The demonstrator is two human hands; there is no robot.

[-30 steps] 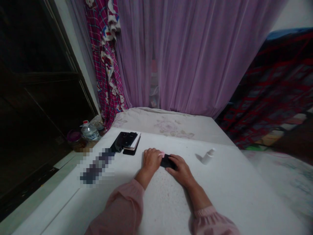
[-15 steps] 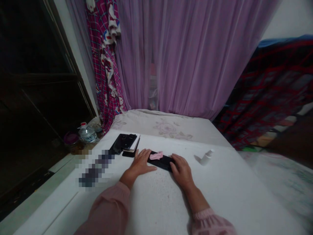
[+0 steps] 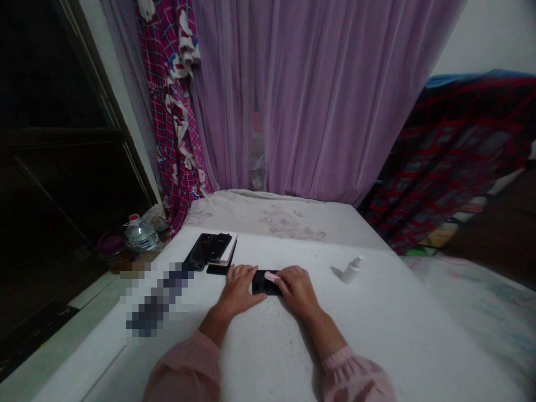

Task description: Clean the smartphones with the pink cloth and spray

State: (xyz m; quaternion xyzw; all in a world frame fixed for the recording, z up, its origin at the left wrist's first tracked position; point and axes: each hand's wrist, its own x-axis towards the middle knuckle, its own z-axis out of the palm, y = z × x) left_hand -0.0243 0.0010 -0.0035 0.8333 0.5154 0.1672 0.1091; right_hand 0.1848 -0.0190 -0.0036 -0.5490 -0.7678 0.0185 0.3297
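Hands at work on a white table [image 3: 268,352]. The flat black device [image 3: 259,285] lies near mid-table, well in from the left and right edges. The left hand [image 3: 238,288], partly open, spreads thumb and forefinger about its left end; whether it grips cannot be told. The right hand [image 3: 298,289], fingers drawn together, pinches a folded pink cloth [image 3: 271,276] against the device's upper face. Right of the hands stands a white spray bottle [image 3: 350,272]; toward the far left corner lies a small black gadget [image 3: 220,247] on a white-topped slab [image 3: 231,245].
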